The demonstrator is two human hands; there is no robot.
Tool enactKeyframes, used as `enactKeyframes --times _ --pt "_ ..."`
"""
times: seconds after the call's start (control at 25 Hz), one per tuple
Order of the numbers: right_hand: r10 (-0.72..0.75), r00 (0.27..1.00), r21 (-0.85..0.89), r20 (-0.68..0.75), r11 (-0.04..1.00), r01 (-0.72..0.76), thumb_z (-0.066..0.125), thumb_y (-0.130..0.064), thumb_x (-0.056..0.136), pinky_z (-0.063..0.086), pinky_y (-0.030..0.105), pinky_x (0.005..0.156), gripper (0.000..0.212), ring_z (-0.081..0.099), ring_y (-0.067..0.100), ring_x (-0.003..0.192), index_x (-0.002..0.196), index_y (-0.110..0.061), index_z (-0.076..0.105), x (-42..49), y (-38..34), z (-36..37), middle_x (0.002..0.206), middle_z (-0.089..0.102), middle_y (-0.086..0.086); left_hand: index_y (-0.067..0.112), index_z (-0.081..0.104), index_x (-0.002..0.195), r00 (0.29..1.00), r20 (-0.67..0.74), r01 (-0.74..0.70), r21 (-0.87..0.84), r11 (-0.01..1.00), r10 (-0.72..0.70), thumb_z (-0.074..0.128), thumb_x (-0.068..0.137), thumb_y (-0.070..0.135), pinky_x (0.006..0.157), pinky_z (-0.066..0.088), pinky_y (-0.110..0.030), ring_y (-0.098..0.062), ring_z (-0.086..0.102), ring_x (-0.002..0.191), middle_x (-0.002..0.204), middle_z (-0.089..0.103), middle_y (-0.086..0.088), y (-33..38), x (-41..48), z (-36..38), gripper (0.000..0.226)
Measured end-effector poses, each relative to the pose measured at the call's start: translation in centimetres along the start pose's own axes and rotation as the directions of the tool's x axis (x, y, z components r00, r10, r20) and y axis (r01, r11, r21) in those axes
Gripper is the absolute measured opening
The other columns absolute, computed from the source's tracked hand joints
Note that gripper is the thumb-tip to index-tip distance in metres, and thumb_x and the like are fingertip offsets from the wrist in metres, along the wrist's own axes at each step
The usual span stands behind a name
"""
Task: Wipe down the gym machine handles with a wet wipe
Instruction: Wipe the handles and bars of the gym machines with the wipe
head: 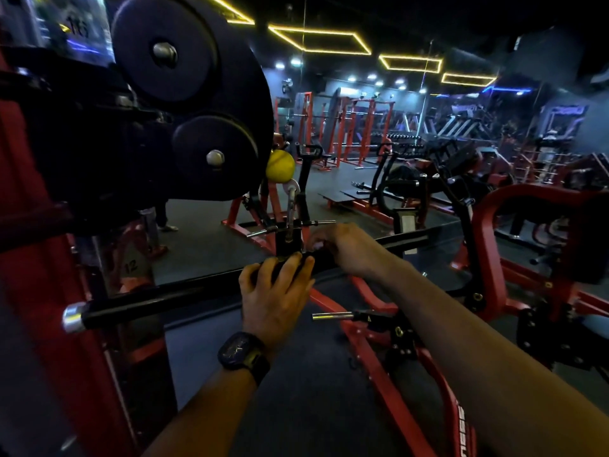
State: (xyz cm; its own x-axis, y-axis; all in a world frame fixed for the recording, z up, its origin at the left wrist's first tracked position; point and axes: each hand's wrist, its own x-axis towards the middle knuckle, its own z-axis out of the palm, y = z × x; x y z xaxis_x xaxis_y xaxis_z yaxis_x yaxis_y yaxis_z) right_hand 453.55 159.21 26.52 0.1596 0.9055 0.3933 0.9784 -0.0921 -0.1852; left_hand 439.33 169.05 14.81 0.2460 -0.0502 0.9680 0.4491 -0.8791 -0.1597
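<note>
A long black bar handle [158, 303] with a silver end cap runs from lower left up to the right, hung from a metal link [290, 212] at its middle. My left hand [275, 291], with a dark watch on the wrist, grips the bar just left of the link, fingers curled over the top. My right hand [346, 249] is curled around the bar just right of the link. A small pale patch, perhaps the wet wipe [318, 247], shows under its fingers; the dim, blurred view leaves it uncertain.
Black pulley wheels [184, 94] on the red machine frame [43, 308] fill the upper left. A red frame with a short chrome peg [333, 315] lies below the bar. A yellow ball [280, 164] and many red machines stand beyond on the dark floor.
</note>
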Motion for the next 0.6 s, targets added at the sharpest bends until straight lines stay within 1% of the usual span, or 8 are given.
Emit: enactKeyframes --times 0.04,0.12,0.16,0.24,0.32,0.44,0.52,0.6 --pt "-0.022 1.000 -0.004 0.001 1.000 0.022 0.059 -0.004 0.091 0.053 0.035 0.079 0.024 0.065 0.013 0.089 0.092 -0.025 0.070 -0.3 -0.4 0.1 0.096 0.071 -0.005 0.024 0.056 0.128 1.000 -0.002 0.011 -0.004 1.000 -0.011 0.066 0.091 0.037 0.090 0.035 -0.046 -0.025 0.046 0.109 0.128 0.050 0.004 0.2 0.1 0.1 0.041" --pt "-0.004 0.999 -0.043 0.048 0.999 0.006 0.057 -0.002 0.091 0.048 0.030 0.077 0.027 0.062 0.013 0.091 0.091 -0.027 0.067 -1.0 -0.6 -1.0 0.098 0.070 -0.004 0.025 0.056 0.128 1.000 -0.005 0.017 -0.015 1.000 -0.017 0.066 0.091 0.037 0.089 0.034 -0.047 -0.026 0.045 0.108 0.128 0.049 0.003 0.5 0.2 0.2 0.040" --pt "0.038 0.995 -0.090 0.090 0.995 -0.030 0.056 -0.003 0.091 0.044 0.028 0.076 0.027 0.061 0.013 0.091 0.089 -0.029 0.065 -1.3 0.1 -1.9 0.097 0.068 -0.004 0.025 0.056 0.129 1.000 -0.009 0.010 -0.022 1.000 -0.011 0.066 0.091 0.037 0.088 0.034 -0.047 -0.026 0.045 0.107 0.128 0.049 0.003 0.7 0.3 0.2 0.041" --pt "0.172 0.977 -0.210 0.124 0.967 -0.144 0.056 -0.006 0.090 0.045 0.029 0.078 0.024 0.063 0.019 0.096 0.085 -0.029 0.061 -2.0 1.8 -3.9 0.097 0.068 -0.002 0.024 0.054 0.129 1.000 -0.014 0.009 -0.048 0.999 -0.010 0.065 0.091 0.037 0.087 0.033 -0.047 -0.027 0.044 0.107 0.128 0.048 0.003 1.1 0.3 0.2 0.042" --pt "0.231 0.969 -0.240 0.092 0.949 -0.203 0.055 -0.003 0.086 0.049 0.032 0.083 0.024 0.064 0.022 0.099 0.087 -0.026 0.063 -2.7 1.9 -4.8 0.100 0.069 0.002 0.024 0.054 0.129 0.999 -0.026 0.027 -0.069 0.997 -0.029 0.065 0.090 0.036 0.088 0.033 -0.047 -0.027 0.044 0.108 0.128 0.049 0.003 1.3 0.3 0.3 0.042" --pt "0.205 0.971 -0.250 0.123 0.953 -0.170 0.051 -0.001 0.086 0.047 0.032 0.087 0.029 0.060 0.019 0.100 0.091 -0.028 0.059 -3.5 0.9 -5.3 0.103 0.066 0.000 0.024 0.057 0.128 0.998 -0.051 0.032 -0.096 0.995 -0.037 0.067 0.091 0.035 0.085 0.033 -0.046 -0.027 0.044 0.108 0.127 0.050 0.003 1.6 0.8 0.4 0.039" --pt "0.275 0.957 -0.317 0.088 0.919 -0.235 0.054 -0.004 0.089 0.045 0.031 0.086 0.022 0.062 0.023 0.105 0.099 -0.021 0.065 -4.0 1.8 -7.0 0.107 0.067 0.005 0.023 0.059 0.127 0.998 -0.057 0.017 -0.127 0.992 -0.024 0.067 0.092 0.034 0.083 0.034 -0.046 -0.027 0.044 0.108 0.127 0.051 0.003 1.9 1.1 0.5 0.037" --pt "0.323 0.945 -0.413 0.058 0.869 -0.271 0.056 -0.006 0.090 0.047 0.032 0.088 0.022 0.062 0.027 0.111 0.105 -0.018 0.067 -4.8 2.8 -7.7 0.112 0.067 0.008 0.022 0.063 0.125 0.998 -0.062 0.022 -0.140 0.990 -0.031 0.067 0.092 0.033 0.083 0.035 -0.047 -0.027 0.044 0.108 0.127 0.051 0.003 2.2 1.1 0.6 0.035"
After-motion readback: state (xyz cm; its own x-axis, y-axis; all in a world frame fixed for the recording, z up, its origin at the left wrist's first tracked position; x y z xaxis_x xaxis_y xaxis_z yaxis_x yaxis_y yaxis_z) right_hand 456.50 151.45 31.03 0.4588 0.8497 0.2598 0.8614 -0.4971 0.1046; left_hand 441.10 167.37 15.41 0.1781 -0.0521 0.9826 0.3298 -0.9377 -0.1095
